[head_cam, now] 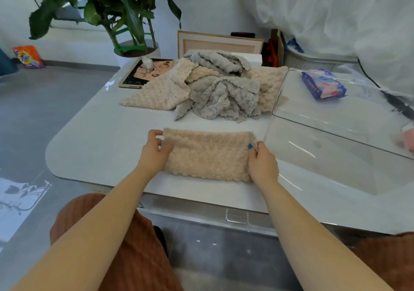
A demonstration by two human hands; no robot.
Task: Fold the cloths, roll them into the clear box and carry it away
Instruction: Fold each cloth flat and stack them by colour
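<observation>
Holding that beige cloth (208, 154) by both short ends works for now. Your left hand (154, 154) is pinching the left edge with the thumb on top, and your right hand (262, 167) is curled round the right edge near the little blue tag. The cloth lies flat on the tabletop (100, 138) right in front of you. It looks folded into a long strip, so I'd guess rolling comes next.

Stuff that could bite you from here:

- **Creeping layers:** this fabric looks thick and bobbly. If you start the roll from one end without pinning the layers, they'll probably creep and the strip will fan open.
- **Loose roll:** it'll likely spring apart once you let go of it in the box.
- **Bumping the box:** the clear box (324, 156) sits just to the right of the cloth, with nothing in it that I can see. It looks light, so knocking its near wall with your right wrist or elbow could shove it toward the tabletop's edge.
- **Cloth near the edge:** its near side is close to the front edge too, so a sloppy roll toward yourself might drag it off into your lap.

The pile (215, 89) of grey and beige cloths sits behind, not folded yet, so the job looks early on. A pack of wipes (322, 84) sits beyond the box; can't tell if it's touching it.
</observation>
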